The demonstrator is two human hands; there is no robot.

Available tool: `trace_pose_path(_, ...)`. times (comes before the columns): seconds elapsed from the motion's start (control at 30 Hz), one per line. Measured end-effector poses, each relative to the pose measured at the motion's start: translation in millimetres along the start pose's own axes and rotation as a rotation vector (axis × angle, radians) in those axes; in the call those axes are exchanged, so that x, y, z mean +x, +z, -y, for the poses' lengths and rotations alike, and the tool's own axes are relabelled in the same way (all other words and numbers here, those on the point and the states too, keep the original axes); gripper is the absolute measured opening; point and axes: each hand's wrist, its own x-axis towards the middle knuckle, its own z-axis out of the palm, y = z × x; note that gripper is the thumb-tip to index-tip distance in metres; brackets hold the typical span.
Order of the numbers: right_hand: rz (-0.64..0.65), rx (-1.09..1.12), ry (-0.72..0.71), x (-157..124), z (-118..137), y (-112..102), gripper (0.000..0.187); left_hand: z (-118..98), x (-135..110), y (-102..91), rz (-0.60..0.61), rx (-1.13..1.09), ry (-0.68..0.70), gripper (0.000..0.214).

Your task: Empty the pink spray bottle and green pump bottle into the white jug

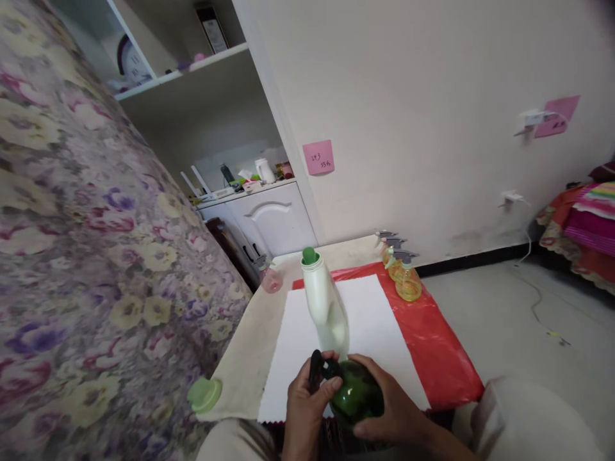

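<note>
Low at the table's near edge, my right hand (389, 403) wraps round a glossy dark green spray bottle (358, 392) with a rounded body. The fingers of my left hand (307, 397) close on its black spray head (316, 368), at the bottle's neck. Whether the head is screwed tight or loose, I cannot tell. Just beyond both hands, a pale green detergent bottle (324, 301) stands upright, its green spout (310, 256) uncovered. A light green cap (205, 394) rests at the table's near left corner.
White paper (375, 307) and red plastic sheeting (432, 346) cover part of the table. Several yellowish spray bottles (408, 285) line the right back edge; a pink one (270, 278) stands at the left. A floral curtain (120, 256) hangs close on the left, beside shelves (202, 70).
</note>
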Motion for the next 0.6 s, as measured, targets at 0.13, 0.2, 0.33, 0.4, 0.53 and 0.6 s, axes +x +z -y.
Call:
trace_pose_path(0.13,0.144,0.362,0.009,4.8,1.7,1.5,0.088,-10.2,1.0,-2.0,0.152,-0.004,-0.042,0.049)
trace_pose_path(0.2,0.213,0.531,0.040,5.9,6.5,4.8,0.083,-14.5,-2.1,-0.4,0.206,-0.007,-0.048,0.051)
trace_pose_path(0.33,0.255,0.743,0.067,4.7,15.1,11.4,0.077,-15.0,-9.1,5.3,0.180,-0.042,-0.031,0.053)
trace_pose_path(0.4,0.244,0.767,0.072,3.4,16.6,14.3,0.075,-12.0,-9.5,7.2,0.128,-0.046,-0.047,0.054)
trace_pose_path(0.53,0.203,0.788,0.063,0.8,21.2,22.9,0.074,-8.4,-5.0,8.9,0.106,-0.085,-0.063,0.050)
trace_pose_path(0.6,0.189,0.796,0.039,-0.8,26.9,27.1,0.074,-10.9,-2.9,10.4,0.138,-0.141,-0.046,0.044)
